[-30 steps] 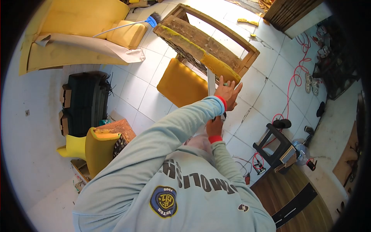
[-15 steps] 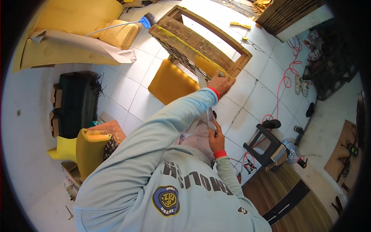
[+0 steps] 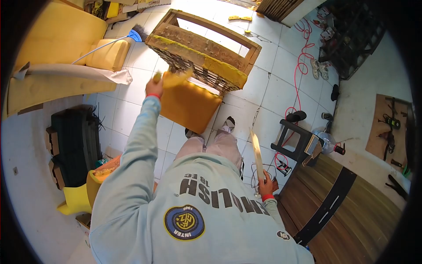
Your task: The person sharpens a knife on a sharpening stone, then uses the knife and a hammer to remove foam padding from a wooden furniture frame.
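My left hand [image 3: 154,86] is raised at the left with its fingers closed around a yellow foam strip [image 3: 179,79], blurred by motion. Behind the strip, a mustard-yellow cushioned panel [image 3: 191,105] leans by a wooden furniture frame [image 3: 198,39]. Yellow foam covers part of the frame's near edge, above dark webbing. Low on the right, my right hand [image 3: 266,185] grips a long-bladed knife [image 3: 256,154], its blade pointing up and away from me. The knife's handle is mostly hidden in the fingers.
A yellow sofa [image 3: 61,39] and a blue broom [image 3: 136,35] are at the upper left. Right of my legs stands a black stool [image 3: 290,141], with a red hose [image 3: 299,79] trailing past it. A wooden-topped table [image 3: 325,207] is at the lower right.
My left hand has left the frame's near edge and swung left, now carrying the foam strip. My right hand has drawn the knife away from the frame, down and to the right.
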Action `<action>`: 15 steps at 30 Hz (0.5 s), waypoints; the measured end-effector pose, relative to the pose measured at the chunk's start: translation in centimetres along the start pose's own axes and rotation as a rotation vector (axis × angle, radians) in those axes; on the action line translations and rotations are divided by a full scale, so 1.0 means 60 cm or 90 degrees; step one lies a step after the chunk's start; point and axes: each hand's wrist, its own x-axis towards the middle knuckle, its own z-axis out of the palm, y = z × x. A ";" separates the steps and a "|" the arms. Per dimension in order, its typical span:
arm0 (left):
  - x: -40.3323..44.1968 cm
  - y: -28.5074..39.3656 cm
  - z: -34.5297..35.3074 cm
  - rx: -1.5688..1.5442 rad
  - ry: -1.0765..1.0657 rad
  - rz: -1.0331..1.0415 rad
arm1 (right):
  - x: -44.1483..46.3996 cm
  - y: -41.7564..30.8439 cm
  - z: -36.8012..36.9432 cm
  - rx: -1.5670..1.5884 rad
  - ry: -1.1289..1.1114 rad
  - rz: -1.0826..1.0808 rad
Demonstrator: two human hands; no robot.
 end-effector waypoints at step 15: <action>-0.041 0.431 0.022 -0.753 0.035 0.066 | -0.015 0.026 0.031 0.042 0.099 0.124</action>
